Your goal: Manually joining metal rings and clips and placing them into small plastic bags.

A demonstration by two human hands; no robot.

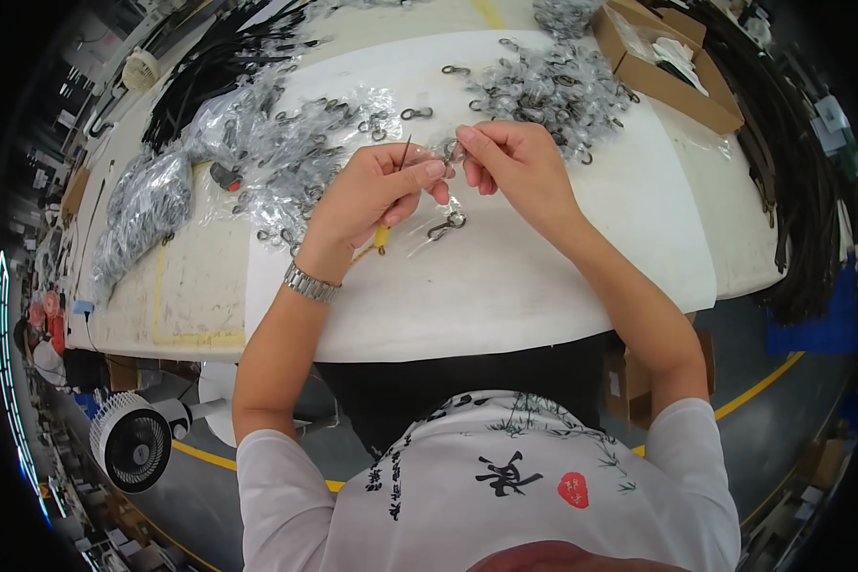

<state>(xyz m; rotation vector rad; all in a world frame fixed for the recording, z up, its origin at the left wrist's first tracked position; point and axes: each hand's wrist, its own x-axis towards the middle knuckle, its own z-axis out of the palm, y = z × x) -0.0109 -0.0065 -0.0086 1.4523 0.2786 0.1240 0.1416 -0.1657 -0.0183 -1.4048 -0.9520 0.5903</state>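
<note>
Over the white sheet, my left hand [381, 186] is closed, with a thin dark point sticking up between its fingers. A yellow end [381, 236] shows below the palm, apparently part of the same pointed tool. My right hand [520, 162] pinches a small dark metal snap hook [451, 151] with clear plastic film around it. The left thumb and fingertips also touch this film. Just below the hands lies another snap hook [446, 225] on a clear bag. Beyond them is one more loose snap hook [417, 113].
Bagged snap hooks pile up at the left [291, 153] and back right [553, 95]. A cardboard box [677, 71] stands at the far right. Black straps hang over the right edge [801, 191] and lie at the back left [195, 86]. A red-and-grey tool [225, 177] lies left; a fan [135, 443] stands below.
</note>
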